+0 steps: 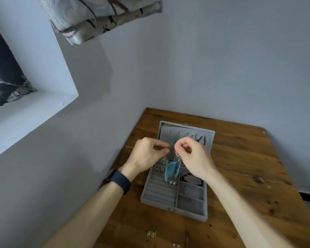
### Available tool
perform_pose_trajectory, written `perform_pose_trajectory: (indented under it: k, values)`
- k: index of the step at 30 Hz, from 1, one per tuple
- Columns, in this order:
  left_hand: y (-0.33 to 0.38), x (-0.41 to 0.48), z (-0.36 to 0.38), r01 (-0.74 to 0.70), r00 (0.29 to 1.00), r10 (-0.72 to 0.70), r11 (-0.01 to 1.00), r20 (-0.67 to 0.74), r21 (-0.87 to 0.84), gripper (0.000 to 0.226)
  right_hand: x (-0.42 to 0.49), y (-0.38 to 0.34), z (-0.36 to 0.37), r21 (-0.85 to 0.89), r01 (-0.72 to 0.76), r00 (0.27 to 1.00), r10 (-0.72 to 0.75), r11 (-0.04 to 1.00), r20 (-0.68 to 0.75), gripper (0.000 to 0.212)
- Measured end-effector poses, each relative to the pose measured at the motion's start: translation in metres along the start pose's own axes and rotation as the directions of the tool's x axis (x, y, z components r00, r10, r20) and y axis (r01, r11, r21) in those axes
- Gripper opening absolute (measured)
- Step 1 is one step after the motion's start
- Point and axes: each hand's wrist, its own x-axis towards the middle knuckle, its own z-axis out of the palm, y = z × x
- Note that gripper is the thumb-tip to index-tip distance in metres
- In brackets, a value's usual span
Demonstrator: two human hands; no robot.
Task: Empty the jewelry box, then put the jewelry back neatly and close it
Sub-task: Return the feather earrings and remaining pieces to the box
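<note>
A grey velvet jewelry box [157,197] lies open on the wooden table [240,176], its lid [209,135] standing up at the far side. Both hands hover over the box's middle. My left hand [147,154] pinches one end of a blue feather earring pair [172,169], and my right hand [193,156] pinches the other end. The feathers and thin silver chains hang down between them above the tray. Two pearl studs [172,183] sit in the ring rolls, and small pieces lie in the right compartments [190,192].
Small loose jewelry pieces [151,233] lie on the table near its front edge, with more loose pieces [176,245] further forward. A wall runs close along the table's left and back sides. A window recess [34,97] and a curtain [100,17] are up to the left.
</note>
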Motion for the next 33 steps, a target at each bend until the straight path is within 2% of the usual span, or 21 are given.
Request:
perform_pose_trajectory:
  k: [3,4,8,13,17,23,27,30,33]
  values:
    - [-0.017,0.026,-0.01,0.16,0.972,-0.175,0.982,-0.158,-0.101,0.036,0.028,-0.003,-0.001,0.17,-0.043,0.99,0.065,0.984,-0.126,0.009]
    - [-0.023,0.035,-0.011,0.204,0.961,-0.219,0.974,-0.169,-0.098,0.042,0.036,-0.003,0.002,0.196,-0.073,0.985,0.101,0.978,-0.139,0.01]
    - [-0.034,0.063,-0.007,0.304,0.952,-0.304,0.952,0.019,-0.018,0.072,0.058,0.006,0.02,0.191,-0.202,0.969,0.225,0.96,-0.103,0.009]
    - [-0.046,0.088,-0.001,0.344,0.927,-0.322,0.934,0.193,-0.093,0.079,0.069,0.007,0.031,0.114,-0.31,0.94,0.322,0.944,-0.115,0.014]
    - [-0.053,0.091,0.003,0.324,0.939,-0.296,0.932,0.176,-0.163,0.067,0.074,0.003,0.037,0.116,-0.367,0.913,0.381,0.923,-0.143,0.017]
    - [-0.054,0.083,0.003,0.248,0.968,-0.241,0.96,0.068,-0.128,0.063,0.075,-0.004,0.047,0.111,-0.407,0.875,0.421,0.907,-0.239,0.021]
    - [-0.053,0.076,0.0,0.208,0.978,-0.206,0.973,0.032,-0.101,0.058,0.069,-0.009,0.052,0.179,-0.415,0.856,0.449,0.892,-0.257,0.021]
    - [-0.051,0.073,-0.004,0.18,0.984,-0.179,0.983,0.023,-0.042,0.057,0.062,-0.016,0.054,0.24,-0.429,0.828,0.485,0.871,-0.281,0.021]
    - [-0.048,0.071,-0.01,0.119,0.993,-0.121,0.989,0.017,0.088,0.055,0.057,-0.022,0.055,0.303,-0.432,0.801,0.516,0.849,-0.303,0.024]
